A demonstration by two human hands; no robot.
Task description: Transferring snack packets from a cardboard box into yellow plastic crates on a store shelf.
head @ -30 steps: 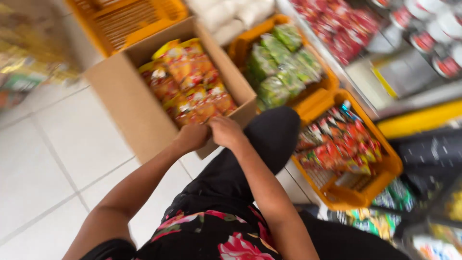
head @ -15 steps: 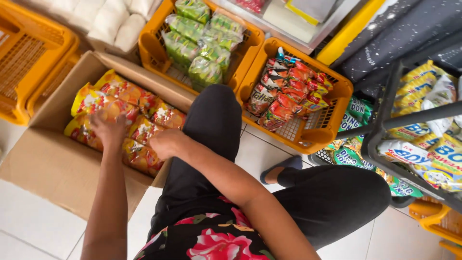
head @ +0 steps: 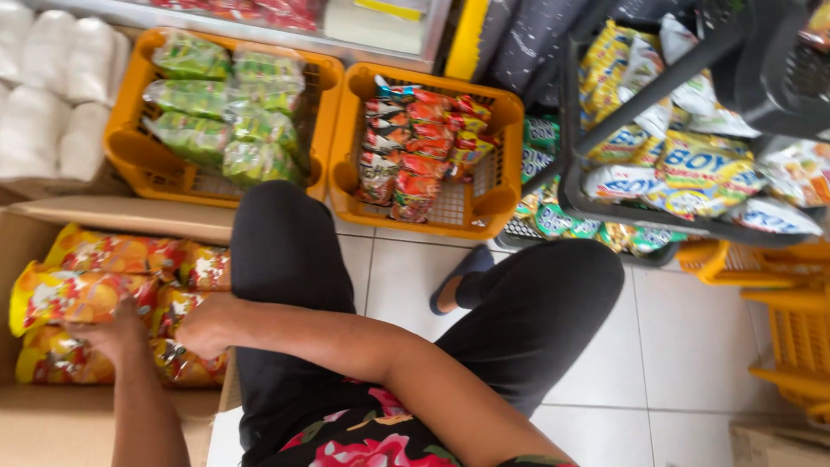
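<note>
Crouched on the white tiled floor (head: 692, 346), I have both hands inside the open cardboard box (head: 52, 415) at my left knee. My left hand (head: 108, 333) grips the near edge of an orange-and-yellow snack packet (head: 78, 298) lying on the top layer near the box's left wall, fingers curled around it. My right hand (head: 203, 324) rests on the packets (head: 186, 363) against the box's right wall, just beside my thigh; its fingers are tucked down among them, so I cannot tell whether they pinch one or merely press. The box is packed nearly full with the same bright packets, laid flat in overlapping rows. Past the box's far flap (head: 130, 216) stands an orange plastic basket (head: 130, 156) of green packets (head: 225, 112), and touching its right side a second orange basket (head: 493, 199) of red packets (head: 415, 156). White bundles (head: 52, 86) sit at the far left. To the right, a dark wire rack (head: 605, 207) holds yellow-and-blue bags (head: 692, 173), well apart from my hands
</note>
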